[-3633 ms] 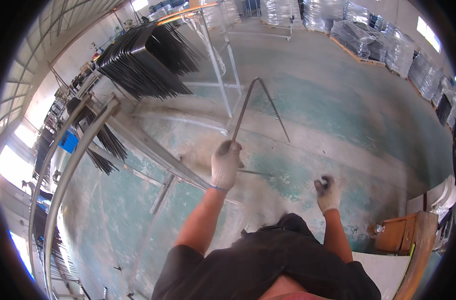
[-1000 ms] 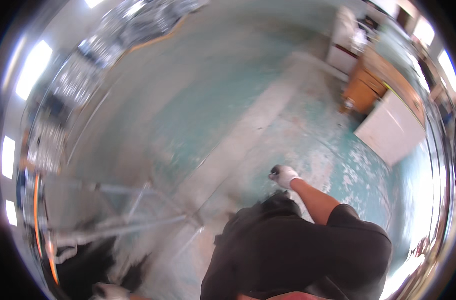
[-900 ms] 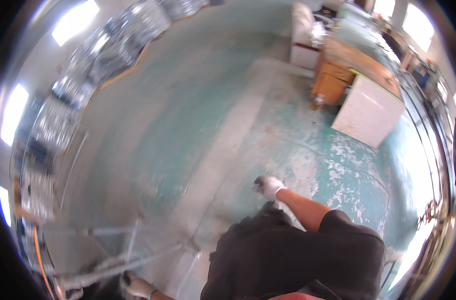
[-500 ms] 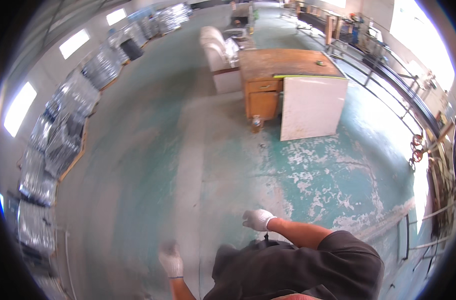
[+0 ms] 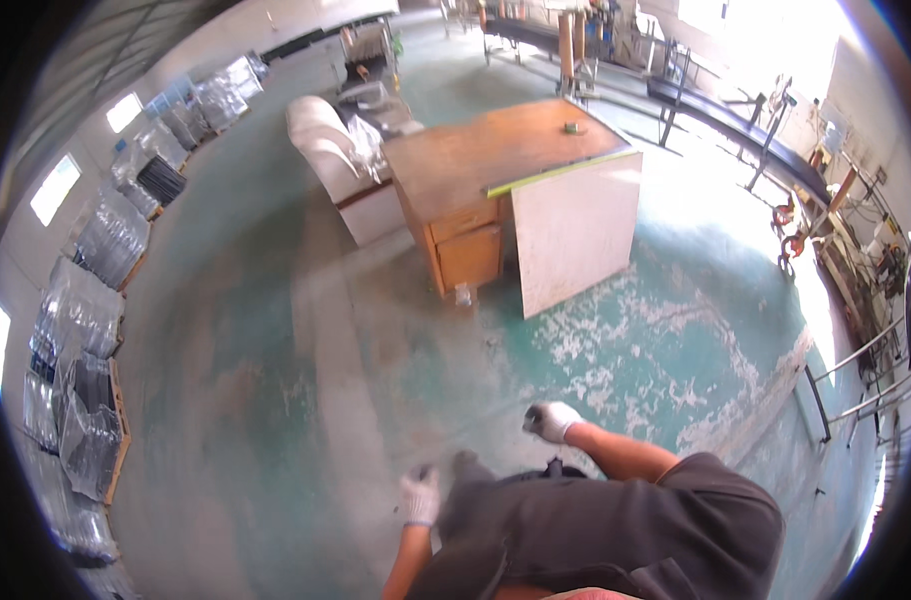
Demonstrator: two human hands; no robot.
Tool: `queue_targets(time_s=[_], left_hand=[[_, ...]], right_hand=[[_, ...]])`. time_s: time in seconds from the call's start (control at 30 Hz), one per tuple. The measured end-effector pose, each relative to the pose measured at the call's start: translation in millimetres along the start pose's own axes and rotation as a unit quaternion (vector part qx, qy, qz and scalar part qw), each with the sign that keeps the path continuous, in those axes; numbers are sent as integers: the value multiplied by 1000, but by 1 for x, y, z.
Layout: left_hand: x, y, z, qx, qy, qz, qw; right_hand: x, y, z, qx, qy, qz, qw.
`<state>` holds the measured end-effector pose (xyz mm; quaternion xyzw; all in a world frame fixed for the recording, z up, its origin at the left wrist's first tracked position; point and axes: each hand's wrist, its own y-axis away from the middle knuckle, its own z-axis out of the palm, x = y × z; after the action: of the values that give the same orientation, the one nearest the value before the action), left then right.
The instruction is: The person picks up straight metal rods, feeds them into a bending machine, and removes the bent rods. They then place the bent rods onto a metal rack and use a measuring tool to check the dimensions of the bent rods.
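My left hand [image 5: 420, 495], in a white knitted glove with dark fingertips, hangs low beside my dark clothing. Motion smears its fingers, and nothing shows in it for certain. Held out in front of my body is my right hand [image 5: 552, 421], gloved the same way. Its fingers curl inward and hide whatever may be inside. Both hands are over the floor, apart from any furniture. Nearest ahead stands a wooden desk [image 5: 495, 145], with a pale board [image 5: 578, 232] upright against its near side. A small green roll-like item [image 5: 572, 128] lies on the desktop.
A pale armchair [image 5: 330, 165] stands left of the desk, and a small clear container [image 5: 462, 294] sits by its foot. Plastic-wrapped stacks [image 5: 80, 310] on pallets line the left wall. Metal frames [image 5: 860, 390] and a long dark conveyor-like bench [image 5: 740, 130] occupy the right side.
The view has turned right and come closer to the desk, which now appears further left and larger. In the picture, both hands have shifted right, and my left hand is nearer my body.
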<state>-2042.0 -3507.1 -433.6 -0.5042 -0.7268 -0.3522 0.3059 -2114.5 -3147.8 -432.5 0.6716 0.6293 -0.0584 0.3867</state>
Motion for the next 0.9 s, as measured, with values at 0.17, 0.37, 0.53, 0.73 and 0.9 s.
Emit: queue_targets(time_s=[0.17,0.37,0.53,0.73,0.9], left_hand=[[9,-120,-6,-4,-63,-34,997],[89,-229,-7,-96,86,-14,992],[119,-278,21,-26,2,-105,994],[180,-317,87,-83,32,-212,973],[216,-378,116,-161,-75,-116,977]], right_hand=[[-23,-96,-39,29,-10,-27,999],[-4,-207,-65,64,-70,53,994],[14,-346,-80,5,-74,75,994],[36,-509,-100,-96,59,3,994],[55,-641,-92,-132,110,20,985]])
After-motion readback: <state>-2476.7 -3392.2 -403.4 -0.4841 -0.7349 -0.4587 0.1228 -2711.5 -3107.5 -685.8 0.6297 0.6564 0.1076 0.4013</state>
